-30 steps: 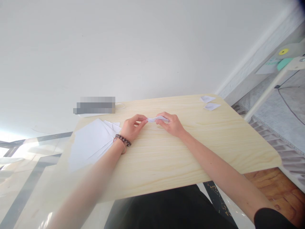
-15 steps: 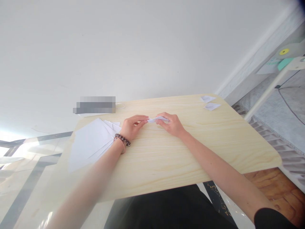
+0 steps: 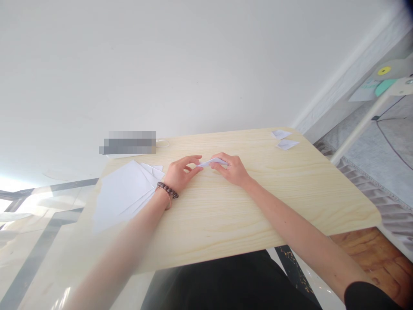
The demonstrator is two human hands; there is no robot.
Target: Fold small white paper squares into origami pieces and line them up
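Note:
A small folded piece of white paper (image 3: 215, 161) is held just above the middle of the table. My right hand (image 3: 234, 168) grips its right part, the thumb in front and the fingers behind. My left hand (image 3: 183, 171) is at the paper's left tip, its thumb and fingers spread apart around it. Whether the left thumb touches the tip I cannot tell. At the far right of the table lie two folded white paper pieces (image 3: 287, 144), pointed at the ends.
White paper sheets (image 3: 122, 189) lie spread on the table's left side, partly behind my left forearm. A blurred-out grey object (image 3: 129, 143) stands at the back left, a thin white cord beside it. The wooden table (image 3: 226, 224) backs onto a pale wall.
My left thumb and fingers have come apart at the paper's left tip. The right hand keeps its grip, and the paper has barely moved.

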